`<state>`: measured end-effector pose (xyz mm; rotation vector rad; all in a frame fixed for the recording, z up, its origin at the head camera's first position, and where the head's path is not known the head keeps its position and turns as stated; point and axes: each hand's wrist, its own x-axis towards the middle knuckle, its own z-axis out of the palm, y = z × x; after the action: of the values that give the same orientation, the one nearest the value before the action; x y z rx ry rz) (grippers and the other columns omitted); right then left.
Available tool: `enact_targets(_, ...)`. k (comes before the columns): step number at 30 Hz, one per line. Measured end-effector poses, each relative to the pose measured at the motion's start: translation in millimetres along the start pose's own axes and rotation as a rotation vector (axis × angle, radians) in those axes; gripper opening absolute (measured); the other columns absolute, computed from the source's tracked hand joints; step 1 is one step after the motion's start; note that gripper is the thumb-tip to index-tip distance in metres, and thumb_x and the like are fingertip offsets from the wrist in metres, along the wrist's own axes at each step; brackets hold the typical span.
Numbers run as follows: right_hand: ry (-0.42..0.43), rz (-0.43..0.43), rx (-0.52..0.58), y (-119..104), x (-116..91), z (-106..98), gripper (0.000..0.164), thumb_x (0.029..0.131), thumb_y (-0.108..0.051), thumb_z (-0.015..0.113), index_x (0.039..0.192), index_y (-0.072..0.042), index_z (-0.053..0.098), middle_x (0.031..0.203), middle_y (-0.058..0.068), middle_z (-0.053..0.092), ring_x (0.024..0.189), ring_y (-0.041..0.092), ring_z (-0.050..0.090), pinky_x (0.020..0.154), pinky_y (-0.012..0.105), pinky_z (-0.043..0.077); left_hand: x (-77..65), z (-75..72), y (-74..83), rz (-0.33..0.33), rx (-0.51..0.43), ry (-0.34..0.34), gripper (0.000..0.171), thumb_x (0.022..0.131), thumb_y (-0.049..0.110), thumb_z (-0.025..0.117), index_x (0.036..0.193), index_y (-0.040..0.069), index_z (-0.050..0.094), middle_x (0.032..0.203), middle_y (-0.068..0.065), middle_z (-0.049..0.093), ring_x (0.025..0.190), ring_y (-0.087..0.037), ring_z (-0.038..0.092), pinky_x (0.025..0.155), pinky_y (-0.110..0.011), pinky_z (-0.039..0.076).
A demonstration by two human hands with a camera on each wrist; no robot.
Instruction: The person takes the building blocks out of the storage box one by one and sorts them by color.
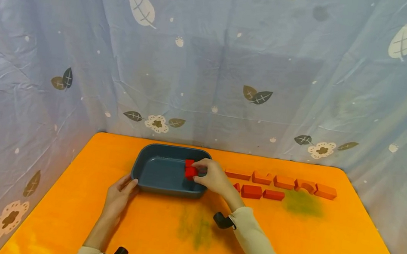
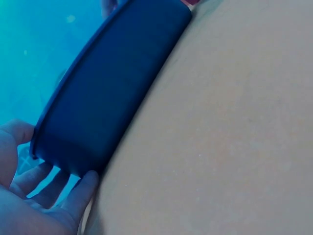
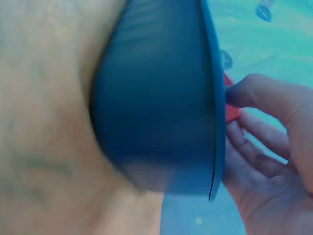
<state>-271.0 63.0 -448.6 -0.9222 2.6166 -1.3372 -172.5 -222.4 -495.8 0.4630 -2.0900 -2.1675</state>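
A dark blue-grey rectangular tray (image 1: 163, 190) stands on the orange tabletop. My left hand (image 1: 118, 196) grips its front left corner, with the thumb at the rim and the other fingers against the outer wall, as the left wrist view shows. Over the tray's right part, my right hand (image 1: 214, 177) pinches a red block (image 1: 191, 173) between thumb and fingers. Another red block (image 1: 189, 162) shows just behind it, within the tray's outline. From the right wrist, the tray wall (image 3: 156, 98) partly hides the red block (image 3: 232, 113) and some fingertips.
Right of the tray, orange-red blocks lie in two rows: a back row with an arched block (image 1: 305, 185) and an end block (image 1: 325, 191), and a front row with a thicker block (image 1: 251, 191) and a thin one (image 1: 273, 195). A patterned curtain (image 1: 220, 60) surrounds the table.
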Motion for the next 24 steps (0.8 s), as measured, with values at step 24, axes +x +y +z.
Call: enact_targets(24,0.052,0.202,0.404,73,-90,-100,0.047,0.089,-0.01,0.072,0.131,0.006,0.057,0.135,0.026,0.054,0.117,0.036,0.06,0.091,0.03,0.056,2.1,-1.2,1.4,0.013,0.009,-0.007,0.055,0.102,0.019,0.054,0.15,-0.001,0.036,0.151,-0.018,0.038,0.128,-0.033,0.049,0.102,-0.035,0.047)
